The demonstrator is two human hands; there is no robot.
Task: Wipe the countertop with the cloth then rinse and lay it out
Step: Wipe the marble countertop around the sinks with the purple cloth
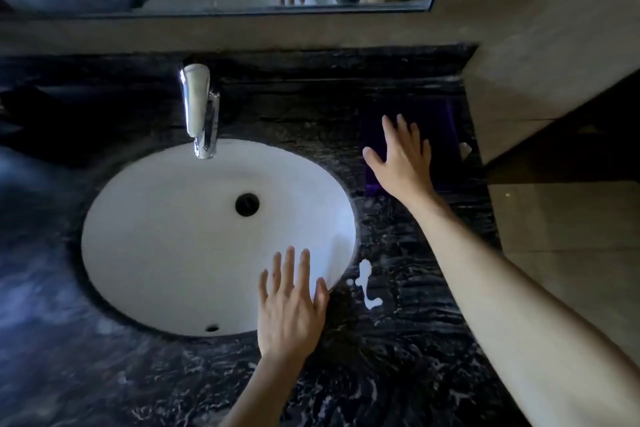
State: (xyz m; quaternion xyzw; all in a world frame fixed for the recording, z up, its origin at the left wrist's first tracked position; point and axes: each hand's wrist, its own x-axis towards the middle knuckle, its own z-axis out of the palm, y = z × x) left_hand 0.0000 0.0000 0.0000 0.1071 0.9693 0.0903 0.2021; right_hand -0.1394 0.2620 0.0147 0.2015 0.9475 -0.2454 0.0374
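Cloth (440, 149) dark, flat beside sink (145, 253), right hand (403, 159) fingers spread over it, left hand (289, 305) splayed, faucet (201, 111) behind.

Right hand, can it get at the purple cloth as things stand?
Probably yes. The right hand is open with fingers spread, already over the purple cloth lying flat on the countertop; nothing sits between them. Contact itself is unclear.

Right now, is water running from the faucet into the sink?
No, the faucet shows no stream and the sink basin looks dry.
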